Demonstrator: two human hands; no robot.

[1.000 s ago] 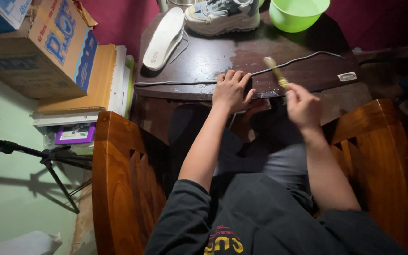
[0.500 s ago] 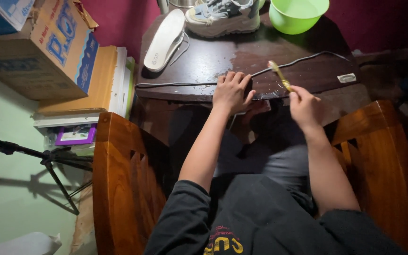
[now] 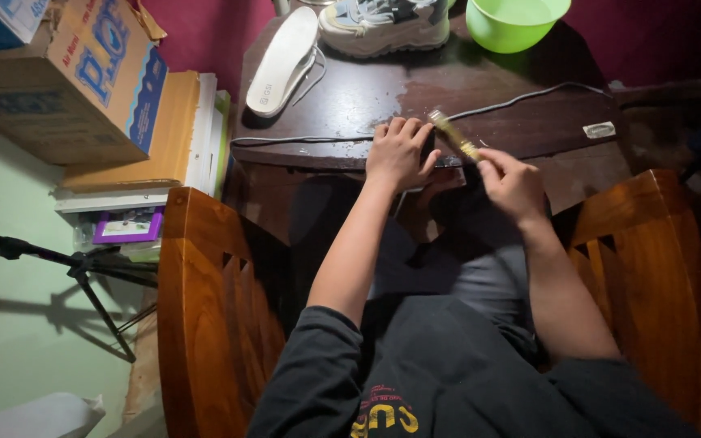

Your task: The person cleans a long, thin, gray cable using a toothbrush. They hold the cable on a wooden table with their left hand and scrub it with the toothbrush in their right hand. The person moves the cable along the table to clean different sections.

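My right hand (image 3: pixel 513 182) pinches one small brush with a yellowish handle (image 3: pixel 453 135), my grip closed on its lower end while the head angles up and left, hovering over the near edge of the dark round tabletop (image 3: pixel 367 93). My left hand (image 3: pixel 399 152) lies flat on that same edge, fingers curled down against the wood, holding nothing; the brush head is just beside its knuckles. I count one grey cord (image 3: pixel 521 100) running across the tabletop from left to right behind both hands, one white insole (image 3: pixel 285 61) lying at the far left, one pale sneaker (image 3: pixel 387 23) at the far rim, one green bowl (image 3: pixel 514 20) right of the sneaker, and one small white tag (image 3: pixel 599 129) near the right edge. The middle of the tabletop between my hands and the sneaker is bare, worn wood. I sit between two wooden chair arms (image 3: pixel 204 300), one on each side. Left of the tabletop stand cardboard boxes (image 3: pixel 66 77) on a stack, with one black tripod (image 3: pixel 75 268) below them.
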